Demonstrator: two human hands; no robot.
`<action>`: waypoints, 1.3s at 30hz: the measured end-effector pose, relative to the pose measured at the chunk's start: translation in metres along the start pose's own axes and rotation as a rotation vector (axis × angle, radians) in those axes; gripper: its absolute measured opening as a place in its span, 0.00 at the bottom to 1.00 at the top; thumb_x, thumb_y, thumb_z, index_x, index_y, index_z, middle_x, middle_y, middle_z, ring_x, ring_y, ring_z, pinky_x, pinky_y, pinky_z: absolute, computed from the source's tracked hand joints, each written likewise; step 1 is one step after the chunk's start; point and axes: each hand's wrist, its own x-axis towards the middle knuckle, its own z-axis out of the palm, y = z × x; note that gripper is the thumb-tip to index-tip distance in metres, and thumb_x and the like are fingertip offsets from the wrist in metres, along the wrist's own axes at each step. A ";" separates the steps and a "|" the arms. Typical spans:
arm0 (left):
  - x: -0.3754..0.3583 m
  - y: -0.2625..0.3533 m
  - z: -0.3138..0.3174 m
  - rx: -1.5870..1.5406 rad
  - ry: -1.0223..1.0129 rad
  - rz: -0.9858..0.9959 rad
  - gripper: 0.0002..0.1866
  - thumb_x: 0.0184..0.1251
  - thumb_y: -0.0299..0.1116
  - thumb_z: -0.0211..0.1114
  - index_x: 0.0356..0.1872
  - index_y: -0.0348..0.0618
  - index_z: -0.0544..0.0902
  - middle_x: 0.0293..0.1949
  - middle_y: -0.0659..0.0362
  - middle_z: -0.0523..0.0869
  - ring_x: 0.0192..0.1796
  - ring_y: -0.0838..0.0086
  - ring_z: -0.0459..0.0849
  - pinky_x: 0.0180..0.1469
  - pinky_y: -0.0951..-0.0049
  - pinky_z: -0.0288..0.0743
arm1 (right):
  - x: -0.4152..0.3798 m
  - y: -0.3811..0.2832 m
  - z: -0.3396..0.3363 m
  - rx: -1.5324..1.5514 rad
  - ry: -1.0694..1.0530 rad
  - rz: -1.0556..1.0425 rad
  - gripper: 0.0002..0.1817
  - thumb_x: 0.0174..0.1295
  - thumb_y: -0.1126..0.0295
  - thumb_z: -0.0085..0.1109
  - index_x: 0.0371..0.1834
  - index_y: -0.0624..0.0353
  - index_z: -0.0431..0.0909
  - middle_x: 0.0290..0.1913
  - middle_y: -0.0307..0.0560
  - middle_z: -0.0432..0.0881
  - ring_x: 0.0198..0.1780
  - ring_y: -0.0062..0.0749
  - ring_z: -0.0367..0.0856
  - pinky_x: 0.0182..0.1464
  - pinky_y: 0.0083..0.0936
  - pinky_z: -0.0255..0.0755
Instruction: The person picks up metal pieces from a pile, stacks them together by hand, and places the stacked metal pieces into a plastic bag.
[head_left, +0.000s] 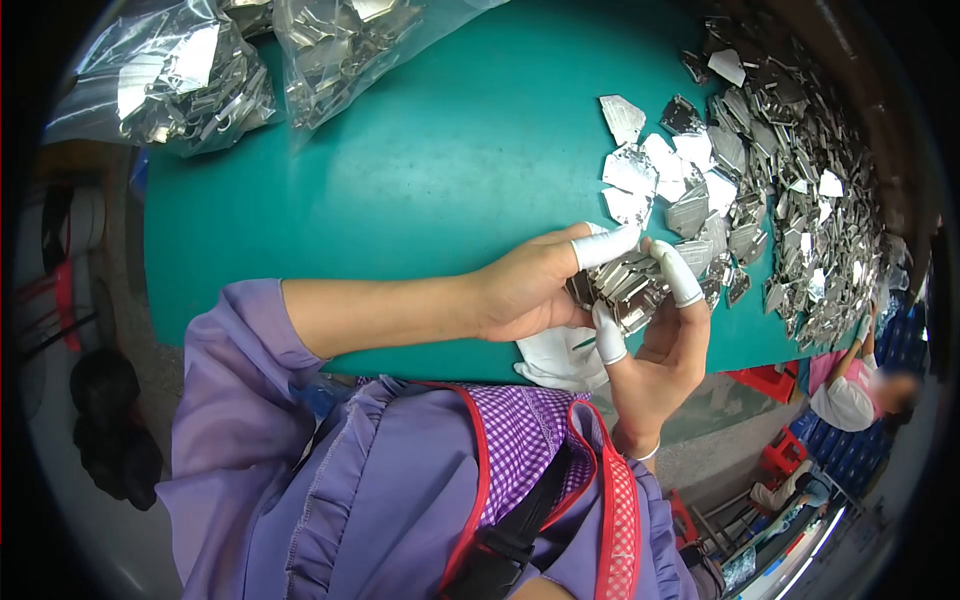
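Observation:
In the head view, a bunch of small silvery stamped metal plates (632, 290) is held between my two hands, above the table's near edge. My left hand (535, 285) closes on the bunch from the left, a white finger cot over its thumb. From the right, my right hand (660, 350) grips the same plates, with white cots on its thumb and a finger. Several loose flat metal plates (628, 170) lie just beyond my fingers. Below the hands, a white cloth or glove (555, 358) rests at the table edge. Some of my fingertips are hidden behind the bunch.
A large heap of metal plates (800, 200) covers the right side of the green table (400, 170). Clear plastic bags (190, 90) full of metal parts stand at the far left. Another person (850, 390) is at the right, near red stools (785, 452).

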 end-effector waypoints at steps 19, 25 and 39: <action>-0.002 -0.001 0.001 0.811 -0.165 0.312 0.42 0.66 0.49 0.61 0.70 0.42 0.46 0.62 0.46 0.65 0.65 0.64 0.67 0.64 0.66 0.62 | 0.001 -0.001 -0.002 -0.053 -0.076 -0.021 0.38 0.44 0.81 0.71 0.62 0.68 0.64 0.60 0.55 0.72 0.62 0.42 0.72 0.65 0.35 0.65; -0.007 -0.003 0.006 0.959 -0.189 0.421 0.41 0.68 0.49 0.59 0.70 0.38 0.45 0.62 0.45 0.65 0.65 0.64 0.67 0.66 0.67 0.60 | -0.002 0.001 0.000 -0.099 -0.070 -0.087 0.36 0.46 0.82 0.67 0.62 0.68 0.64 0.60 0.55 0.73 0.62 0.41 0.71 0.64 0.34 0.65; -0.003 0.002 0.005 0.862 -0.040 0.329 0.27 0.72 0.43 0.55 0.63 0.37 0.61 0.55 0.49 0.74 0.58 0.70 0.74 0.58 0.70 0.68 | -0.006 0.015 0.006 0.024 -0.024 -0.083 0.41 0.47 0.73 0.75 0.63 0.68 0.61 0.61 0.58 0.71 0.63 0.46 0.72 0.64 0.37 0.67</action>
